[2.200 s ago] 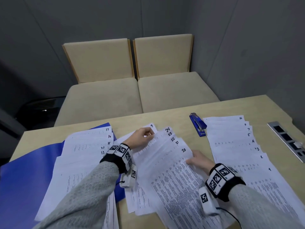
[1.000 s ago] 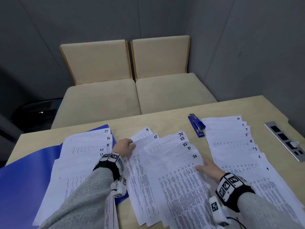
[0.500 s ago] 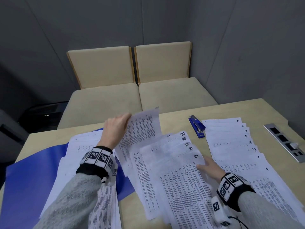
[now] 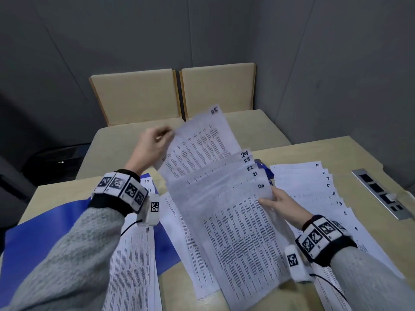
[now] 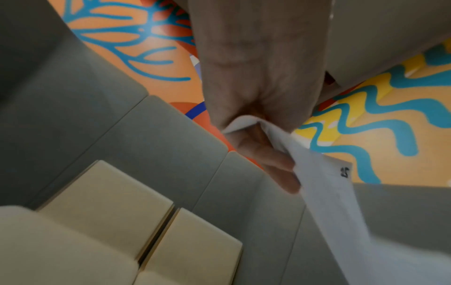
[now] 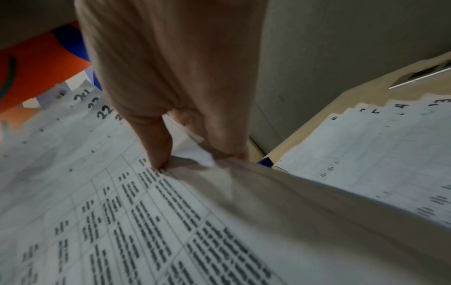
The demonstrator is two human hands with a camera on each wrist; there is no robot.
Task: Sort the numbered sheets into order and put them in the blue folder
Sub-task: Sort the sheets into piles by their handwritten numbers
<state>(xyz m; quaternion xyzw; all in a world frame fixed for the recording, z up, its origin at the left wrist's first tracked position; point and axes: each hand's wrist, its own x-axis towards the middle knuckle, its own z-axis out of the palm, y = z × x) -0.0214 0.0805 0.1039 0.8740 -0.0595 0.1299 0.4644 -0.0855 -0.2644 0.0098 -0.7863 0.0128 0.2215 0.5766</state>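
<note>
My left hand (image 4: 157, 140) pinches the top left corner of sheet 25 (image 4: 202, 144) and holds it up over the table; the left wrist view shows the same sheet 25 (image 5: 324, 173) between thumb and fingers. My right hand (image 4: 277, 202) grips the right edge of the fanned stack numbered 20 to 24 (image 4: 226, 198), lifted off the table; in the right wrist view the fanned stack (image 6: 146, 212) creases under the thumb. The open blue folder (image 4: 45, 230) lies at the left under a fan of sheets 11 to 17 (image 4: 134, 254). Sheets 1 to 10 (image 4: 314, 194) lie fanned at the right.
A blue stapler (image 4: 263, 169) is mostly hidden behind the lifted stack. One more printed sheet (image 4: 177, 221) lies on the table under the stack. A metal socket panel (image 4: 379, 191) is set in the table at the right. Two beige seats (image 4: 170, 95) stand beyond the far edge.
My left hand has lifted sheet 25 higher and to the right, above the 20 to 24 stack. The right hand has raised that stack off the table.
</note>
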